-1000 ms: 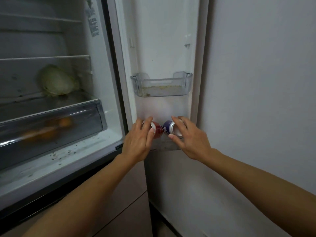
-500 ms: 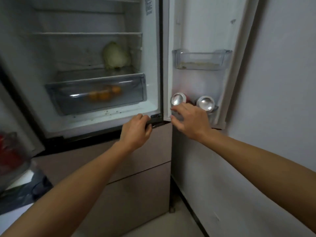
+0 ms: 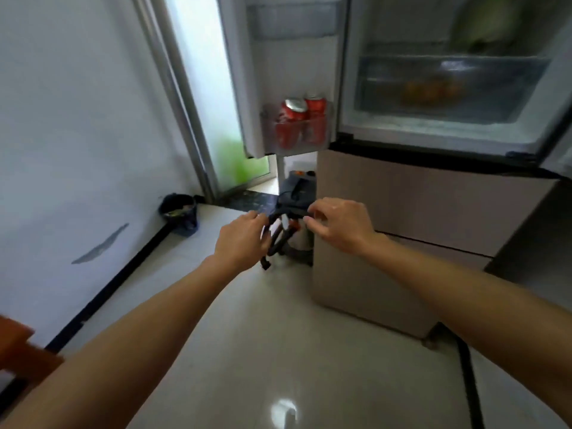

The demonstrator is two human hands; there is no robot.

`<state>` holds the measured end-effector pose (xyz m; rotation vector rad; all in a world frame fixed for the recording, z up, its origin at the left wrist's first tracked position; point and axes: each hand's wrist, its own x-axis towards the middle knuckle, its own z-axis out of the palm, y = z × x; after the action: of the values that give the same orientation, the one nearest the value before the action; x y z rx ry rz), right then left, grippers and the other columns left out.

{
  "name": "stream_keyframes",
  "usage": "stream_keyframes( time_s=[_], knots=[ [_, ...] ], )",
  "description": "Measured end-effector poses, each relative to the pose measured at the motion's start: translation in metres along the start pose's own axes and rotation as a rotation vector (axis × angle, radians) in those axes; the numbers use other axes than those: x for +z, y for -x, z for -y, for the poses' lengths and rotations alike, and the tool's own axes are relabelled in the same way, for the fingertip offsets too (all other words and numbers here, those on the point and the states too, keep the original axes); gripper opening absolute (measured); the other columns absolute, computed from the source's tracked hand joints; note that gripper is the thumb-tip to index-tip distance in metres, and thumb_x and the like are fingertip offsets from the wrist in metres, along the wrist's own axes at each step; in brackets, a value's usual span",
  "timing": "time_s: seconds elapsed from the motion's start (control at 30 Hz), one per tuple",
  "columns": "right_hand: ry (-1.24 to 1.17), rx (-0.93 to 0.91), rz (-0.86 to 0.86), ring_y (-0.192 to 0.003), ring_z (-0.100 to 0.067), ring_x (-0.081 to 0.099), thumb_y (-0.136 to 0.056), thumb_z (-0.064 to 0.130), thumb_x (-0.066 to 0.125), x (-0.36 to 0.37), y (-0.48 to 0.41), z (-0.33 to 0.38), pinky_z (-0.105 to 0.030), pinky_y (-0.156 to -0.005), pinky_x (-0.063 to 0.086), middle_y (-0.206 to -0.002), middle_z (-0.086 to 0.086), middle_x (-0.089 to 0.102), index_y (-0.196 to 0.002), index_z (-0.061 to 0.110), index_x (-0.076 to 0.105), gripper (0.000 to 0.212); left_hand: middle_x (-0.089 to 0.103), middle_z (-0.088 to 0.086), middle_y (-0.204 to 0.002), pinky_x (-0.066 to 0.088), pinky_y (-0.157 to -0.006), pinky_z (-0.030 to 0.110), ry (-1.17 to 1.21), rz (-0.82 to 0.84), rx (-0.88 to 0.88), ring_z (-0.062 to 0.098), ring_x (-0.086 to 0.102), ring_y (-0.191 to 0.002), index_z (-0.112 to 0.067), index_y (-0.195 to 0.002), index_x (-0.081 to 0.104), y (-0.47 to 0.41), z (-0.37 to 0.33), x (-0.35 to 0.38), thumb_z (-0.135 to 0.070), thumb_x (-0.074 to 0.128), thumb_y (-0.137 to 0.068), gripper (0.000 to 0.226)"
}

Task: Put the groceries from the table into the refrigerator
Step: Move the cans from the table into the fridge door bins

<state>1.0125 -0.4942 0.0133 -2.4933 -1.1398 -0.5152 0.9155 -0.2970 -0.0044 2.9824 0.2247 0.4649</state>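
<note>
The refrigerator (image 3: 433, 144) stands open at the upper right. Two red cans (image 3: 301, 119) stand in the lower bin of its left door (image 3: 278, 57). Orange fruit (image 3: 430, 91) lies blurred inside the clear crisper drawer, and something pale green (image 3: 486, 23) sits on the shelf above it. My left hand (image 3: 243, 239) and my right hand (image 3: 339, 226) hang in mid-air below the door bin, close together, fingers loosely curled and holding nothing. The two cans in the right door are out of view.
A grey appliance (image 3: 298, 188) with a black hose (image 3: 277, 236) stands on the floor beside the beige lower drawers (image 3: 418, 218), just behind my hands. A dark bucket (image 3: 179, 212) sits by the white wall. A brown furniture edge (image 3: 21, 348) shows at the lower left.
My view has swung left from the right door to the left door. Both hands have let go of the cans in the right door bin and drawn back, holding nothing.
</note>
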Motion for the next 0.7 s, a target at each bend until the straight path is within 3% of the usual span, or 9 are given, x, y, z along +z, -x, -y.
stream_keyframes(
  time_s=[0.1, 0.23, 0.43, 0.7],
  knots=[
    [-0.080, -0.129, 0.012, -0.078, -0.018, 0.066, -0.086, 0.047, 0.053, 0.028, -0.032, 0.089, -0.024, -0.058, 0.035, -0.085, 0.006, 0.071, -0.096, 0.023, 0.071, 0.032, 0.060, 0.002, -0.113, 0.050, -0.076, 0.037, -0.037, -0.030, -0.135, 0.026, 0.059, -0.101, -0.019, -0.118, 0.058, 0.049, 0.079, -0.028, -0.036, 0.048, -0.094, 0.031],
    [-0.182, -0.269, 0.054, -0.080, -0.016, 0.066, -0.087, 0.045, 0.060, 0.073, -0.075, 0.216, -0.030, -0.066, 0.049, -0.087, 0.008, 0.071, -0.099, 0.024, 0.069, 0.026, 0.059, 0.002, -0.109, 0.045, -0.071, 0.034, -0.086, -0.058, -0.278, 0.025, 0.058, -0.096, -0.017, -0.117, 0.058, 0.126, 0.188, -0.069, -0.033, 0.049, -0.093, 0.030],
    [-0.286, -0.451, 0.095, -0.085, -0.020, 0.066, -0.086, 0.046, 0.059, 0.140, -0.115, 0.425, -0.030, -0.066, 0.046, -0.088, 0.007, 0.071, -0.100, 0.025, 0.068, 0.027, 0.059, 0.005, -0.108, 0.049, -0.074, 0.038, -0.189, -0.051, -0.552, 0.027, 0.058, -0.097, -0.014, -0.110, 0.058, 0.256, 0.348, -0.141, -0.030, 0.047, -0.092, 0.026],
    [-0.341, -0.748, 0.213, -0.086, -0.011, 0.065, -0.092, 0.053, 0.049, 0.193, -0.141, 0.626, -0.027, -0.067, 0.047, -0.099, 0.012, 0.067, -0.113, 0.028, 0.062, 0.035, 0.060, 0.001, -0.107, 0.052, -0.076, 0.037, -0.273, -0.098, -0.848, 0.022, 0.059, -0.099, -0.019, -0.110, 0.060, 0.398, 0.458, -0.194, -0.033, 0.048, -0.093, 0.024]
  ],
)
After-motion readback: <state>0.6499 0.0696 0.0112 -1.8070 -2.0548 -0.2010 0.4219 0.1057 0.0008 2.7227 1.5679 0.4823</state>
